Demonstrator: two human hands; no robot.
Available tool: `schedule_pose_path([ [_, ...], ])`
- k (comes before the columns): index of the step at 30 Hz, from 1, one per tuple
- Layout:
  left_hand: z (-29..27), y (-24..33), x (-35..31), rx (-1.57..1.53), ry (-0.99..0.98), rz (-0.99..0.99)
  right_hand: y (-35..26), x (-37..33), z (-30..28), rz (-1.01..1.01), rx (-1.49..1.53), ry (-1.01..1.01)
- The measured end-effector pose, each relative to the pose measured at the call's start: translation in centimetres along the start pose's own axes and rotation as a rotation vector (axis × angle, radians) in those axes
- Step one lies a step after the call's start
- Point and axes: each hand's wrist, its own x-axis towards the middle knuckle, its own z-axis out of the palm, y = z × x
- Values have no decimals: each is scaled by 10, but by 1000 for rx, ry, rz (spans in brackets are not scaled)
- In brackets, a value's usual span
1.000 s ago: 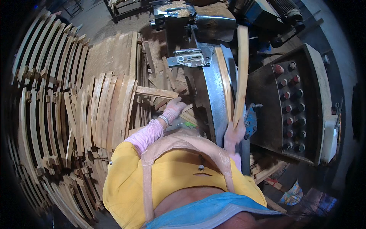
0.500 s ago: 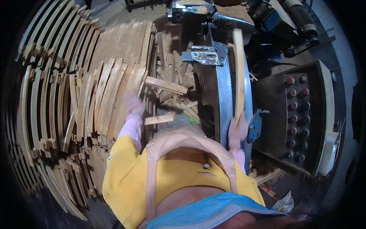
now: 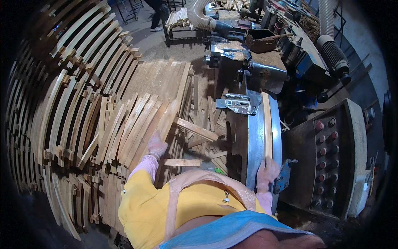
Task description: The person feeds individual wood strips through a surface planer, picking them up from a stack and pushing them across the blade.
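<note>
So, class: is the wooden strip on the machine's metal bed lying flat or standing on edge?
On edge: the wooden strip stands upright along the metal bed, steadied by the right hand.

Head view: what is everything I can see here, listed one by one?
Curved slats: too many to count, pale wood, stacked in rows across the left half.
Offcuts: many, pale wood, loose on the floor between the stacks and the machine.
Strip: one, pale wood, lying along the machine bed.
Machine bed: one, grey metal, centre right.
Control box: one, dark with red and dark buttons, far right.
Hoses: two, grey ribbed, at the top.
Other person: one, only legs show, top centre.
Left hand: pink glove, reaching onto the slat stack.
Right hand: pink glove, gripping the strip's near end.
</note>
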Motion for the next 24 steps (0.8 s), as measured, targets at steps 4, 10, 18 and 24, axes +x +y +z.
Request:
schedule_pose_path([
  [4,-8,48,38,-349,-17,14,6,60,38,102,-85,-241],
  [10,-66,220,19,-957,-133,88,-25,112,94,479,403,-322],
  [18,-19,343,-72,-1204,-514,402,-109,19,4,394,597,-473],
  [24,38,258,-68,-1023,-663,480,-19,-104,-82,651,22,-649],
])
